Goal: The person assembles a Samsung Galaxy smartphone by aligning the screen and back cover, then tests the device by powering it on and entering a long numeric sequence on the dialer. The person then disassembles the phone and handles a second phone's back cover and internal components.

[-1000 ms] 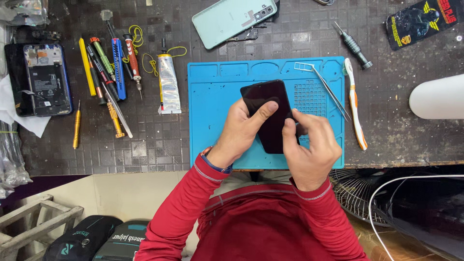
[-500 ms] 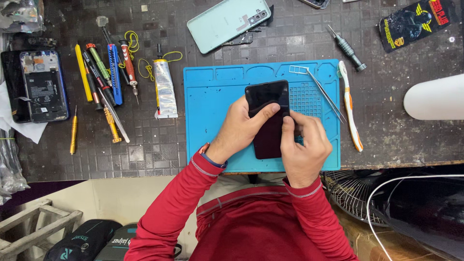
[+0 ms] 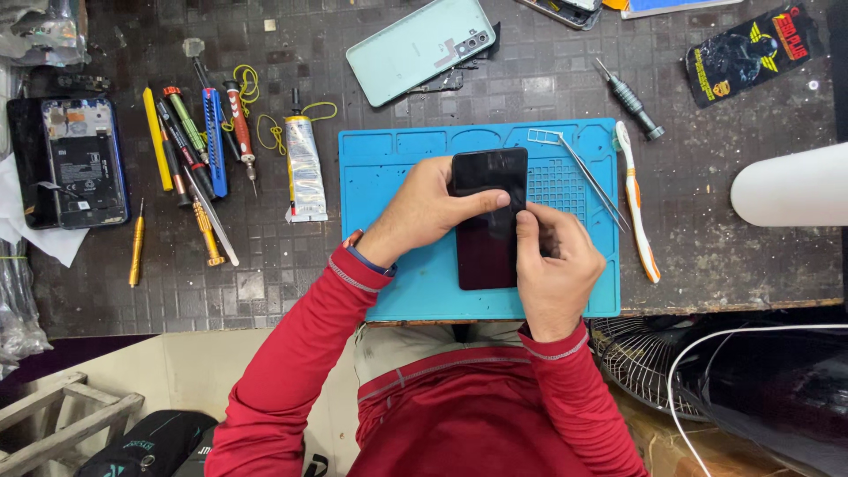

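Black smartphone (image 3: pixel 488 221) on blue repair mat (image 3: pixel 397 283), gripped by left hand (image 3: pixel 424 210) and right hand (image 3: pixel 555 265). Tweezers (image 3: pixel 590 181) and toothbrush (image 3: pixel 636 201) just right; glue tube (image 3: pixel 305 168) and screwdrivers (image 3: pixel 208 141) left.

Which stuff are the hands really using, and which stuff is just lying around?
In use:
- black phone, held by left hand and right hand
- blue mat under it

Lying about:
- tweezers
- toothbrush
- glue tube
- mint phone back
- screwdrivers
- opened phone
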